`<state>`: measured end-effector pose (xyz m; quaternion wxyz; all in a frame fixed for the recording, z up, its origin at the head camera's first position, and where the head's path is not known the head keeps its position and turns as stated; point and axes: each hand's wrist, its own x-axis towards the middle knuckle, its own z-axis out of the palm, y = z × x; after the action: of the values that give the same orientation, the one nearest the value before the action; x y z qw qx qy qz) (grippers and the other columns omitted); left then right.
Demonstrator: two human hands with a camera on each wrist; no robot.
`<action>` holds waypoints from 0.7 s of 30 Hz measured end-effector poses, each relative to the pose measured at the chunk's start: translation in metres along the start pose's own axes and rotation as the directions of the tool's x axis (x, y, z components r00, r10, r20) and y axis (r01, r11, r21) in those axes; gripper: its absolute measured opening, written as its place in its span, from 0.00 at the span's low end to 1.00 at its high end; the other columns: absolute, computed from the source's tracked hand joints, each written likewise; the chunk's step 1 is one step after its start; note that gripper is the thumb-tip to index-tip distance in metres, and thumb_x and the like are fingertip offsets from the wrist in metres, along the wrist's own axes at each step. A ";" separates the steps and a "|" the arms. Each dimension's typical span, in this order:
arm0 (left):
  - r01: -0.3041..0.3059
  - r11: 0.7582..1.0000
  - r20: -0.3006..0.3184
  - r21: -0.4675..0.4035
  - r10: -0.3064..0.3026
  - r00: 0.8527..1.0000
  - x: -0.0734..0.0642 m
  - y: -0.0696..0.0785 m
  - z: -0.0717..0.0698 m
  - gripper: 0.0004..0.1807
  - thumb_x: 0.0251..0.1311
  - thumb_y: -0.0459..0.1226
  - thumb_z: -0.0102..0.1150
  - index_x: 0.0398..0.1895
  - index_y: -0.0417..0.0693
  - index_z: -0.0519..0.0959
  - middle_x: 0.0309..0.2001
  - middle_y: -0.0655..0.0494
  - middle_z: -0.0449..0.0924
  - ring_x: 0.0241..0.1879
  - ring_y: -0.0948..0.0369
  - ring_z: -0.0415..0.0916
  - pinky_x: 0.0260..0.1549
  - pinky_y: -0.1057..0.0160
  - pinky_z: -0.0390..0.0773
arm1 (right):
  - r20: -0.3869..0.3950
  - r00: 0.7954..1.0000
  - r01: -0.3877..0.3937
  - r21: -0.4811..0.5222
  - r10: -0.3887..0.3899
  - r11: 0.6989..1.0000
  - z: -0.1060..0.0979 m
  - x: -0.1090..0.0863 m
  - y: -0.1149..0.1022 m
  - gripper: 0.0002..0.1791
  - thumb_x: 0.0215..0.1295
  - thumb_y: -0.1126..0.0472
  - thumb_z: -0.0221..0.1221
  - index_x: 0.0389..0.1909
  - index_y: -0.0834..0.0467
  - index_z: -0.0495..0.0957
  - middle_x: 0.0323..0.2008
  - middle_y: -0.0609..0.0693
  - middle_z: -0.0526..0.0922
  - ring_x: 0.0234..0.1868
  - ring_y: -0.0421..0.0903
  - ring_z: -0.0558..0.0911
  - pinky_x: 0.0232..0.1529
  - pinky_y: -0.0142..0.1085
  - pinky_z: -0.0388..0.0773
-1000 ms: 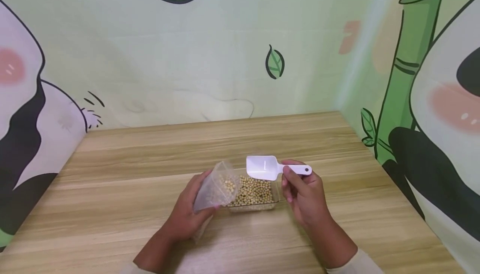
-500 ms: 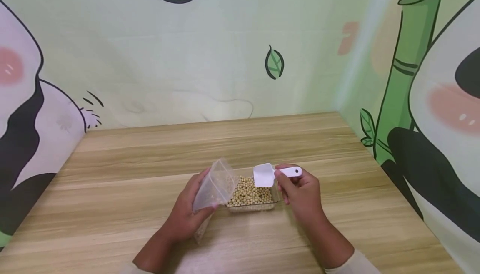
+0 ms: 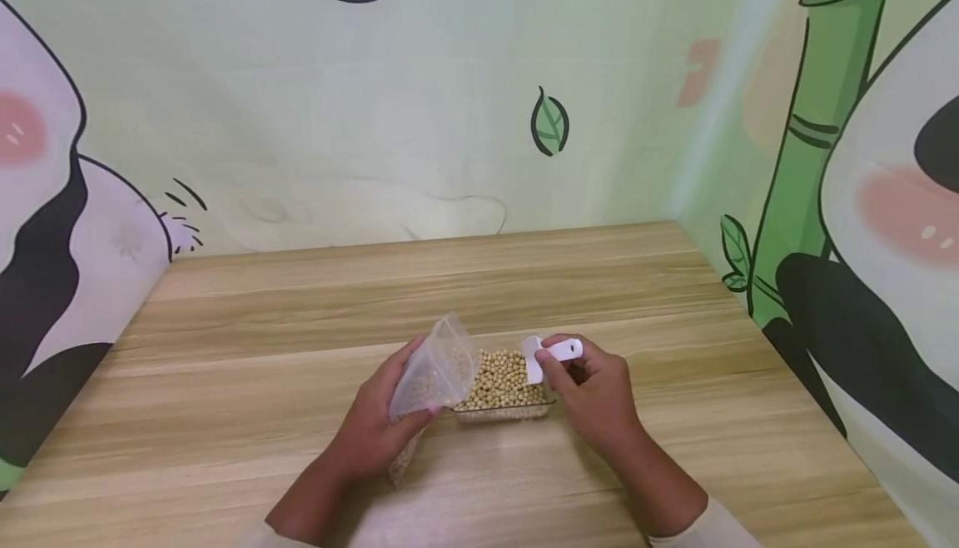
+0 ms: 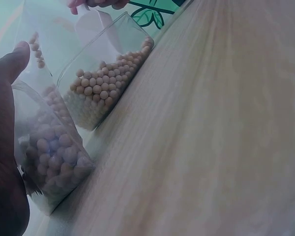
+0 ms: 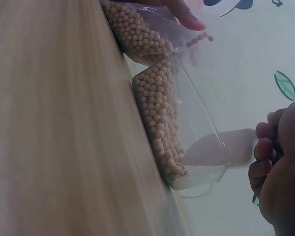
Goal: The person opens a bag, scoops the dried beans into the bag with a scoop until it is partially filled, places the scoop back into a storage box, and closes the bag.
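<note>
A clear rectangular container (image 3: 504, 415) stands on the table, filled partway with pale round soybeans (image 3: 498, 380). My left hand (image 3: 375, 423) grips a clear plastic bag (image 3: 433, 377) by its upper part, its mouth open toward the container's left end. Soybeans fill the bag's lower part in the left wrist view, where the bag (image 4: 56, 157) sits beside the container. Between thumb and fingers, my right hand (image 3: 603, 402) pinches a white scoop (image 3: 533, 365) by its handle. The scoop's blade (image 5: 211, 151) tilts down inside the container's right end, near the beans.
The wood-grain table (image 3: 262, 381) extends around the container and bag. A pale green wall (image 3: 360, 132) with painted leaves, bamboo and pandas rises behind it and at the sides.
My right hand has moved left and down, turning the scoop from level above the container to blade-down inside it. The bag's mouth has shifted slightly; my left hand keeps its grip.
</note>
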<state>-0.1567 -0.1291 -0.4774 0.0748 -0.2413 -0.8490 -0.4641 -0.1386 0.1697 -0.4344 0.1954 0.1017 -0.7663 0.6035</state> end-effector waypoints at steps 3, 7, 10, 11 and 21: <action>0.002 1.000 0.002 0.004 -0.002 1.000 0.000 0.001 0.000 0.47 0.69 0.39 0.73 0.87 0.51 0.60 0.69 0.44 0.79 0.53 0.56 0.80 0.52 0.58 0.82 | 0.015 1.000 0.003 -0.034 -0.002 0.999 0.001 0.000 0.000 0.04 0.72 0.70 0.69 0.41 0.68 0.87 0.25 0.62 0.85 0.24 0.33 0.78 0.25 0.29 0.77; 0.002 1.000 0.002 0.008 -0.002 1.000 0.000 0.001 0.000 0.47 0.69 0.39 0.72 0.87 0.52 0.60 0.69 0.45 0.80 0.53 0.57 0.80 0.53 0.58 0.82 | 0.031 0.998 -0.043 -0.079 0.045 0.996 0.000 0.000 -0.001 0.04 0.73 0.68 0.69 0.40 0.66 0.87 0.25 0.59 0.86 0.25 0.33 0.77 0.26 0.28 0.76; 0.005 1.000 0.007 0.007 -0.006 1.000 0.001 0.001 0.001 0.46 0.69 0.40 0.72 0.87 0.51 0.60 0.67 0.45 0.81 0.51 0.57 0.80 0.51 0.58 0.82 | 0.043 0.994 -0.099 -0.100 0.104 0.990 0.000 0.001 -0.001 0.04 0.74 0.67 0.68 0.40 0.65 0.87 0.26 0.58 0.86 0.25 0.34 0.78 0.27 0.28 0.76; 0.006 1.000 0.009 0.006 -0.006 1.000 0.001 0.000 0.001 0.46 0.69 0.40 0.72 0.87 0.50 0.60 0.66 0.45 0.81 0.51 0.58 0.80 0.51 0.58 0.82 | 0.045 0.990 -0.130 -0.097 0.135 0.987 0.000 0.002 -0.002 0.04 0.74 0.66 0.68 0.40 0.65 0.87 0.25 0.58 0.86 0.24 0.35 0.78 0.25 0.28 0.75; -0.012 1.000 0.009 0.009 0.012 1.000 0.001 -0.002 0.002 0.45 0.69 0.39 0.72 0.85 0.46 0.62 0.62 0.45 0.84 0.47 0.59 0.80 0.47 0.60 0.82 | 0.087 0.904 -0.424 0.038 0.419 0.905 -0.002 0.009 -0.002 0.09 0.77 0.63 0.66 0.45 0.67 0.85 0.20 0.49 0.81 0.15 0.39 0.73 0.18 0.30 0.72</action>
<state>-0.1579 -0.1283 -0.4793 0.0746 -0.2482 -0.8499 -0.4587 -0.1453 0.1716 -0.4289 0.0278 -0.0377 -0.7600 0.6482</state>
